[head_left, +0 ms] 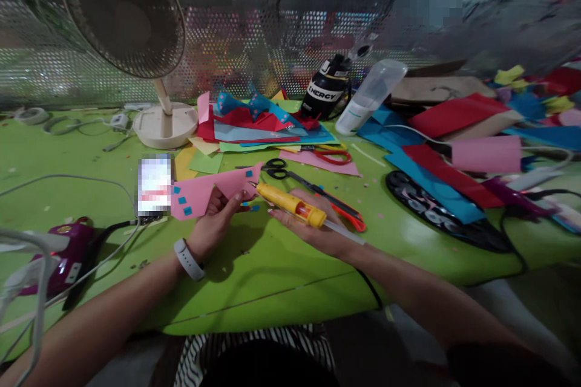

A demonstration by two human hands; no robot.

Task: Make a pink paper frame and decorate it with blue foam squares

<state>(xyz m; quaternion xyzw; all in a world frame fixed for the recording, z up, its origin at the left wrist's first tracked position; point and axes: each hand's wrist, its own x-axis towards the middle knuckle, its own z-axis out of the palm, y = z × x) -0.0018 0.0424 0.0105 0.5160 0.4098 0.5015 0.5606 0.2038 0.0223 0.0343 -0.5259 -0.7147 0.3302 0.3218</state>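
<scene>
My left hand (220, 214) pinches a pink paper cutout (195, 192) with a notch in its lower edge and several small blue squares stuck on it. A yellow hot glue gun (290, 202) is gripped in my right hand (313, 227), a clear glue stick poking out of its back end. Its nozzle points left and is at the cutout's right end, near a blue square; whether it touches the paper I cannot tell. Just beyond lie black-handled scissors (275, 168) and an orange and black utility knife (336, 201). Small blue bits (255, 208) lie on the table beneath.
A fan (166, 127) stands at the back left, with a phone (154, 184) in front of it. Stacked coloured paper (254, 133), red-handled scissors (333, 157), a black bottle (322, 91) and a clear bottle (372, 97) sit behind. Cables and purple devices (63, 254) flank both sides.
</scene>
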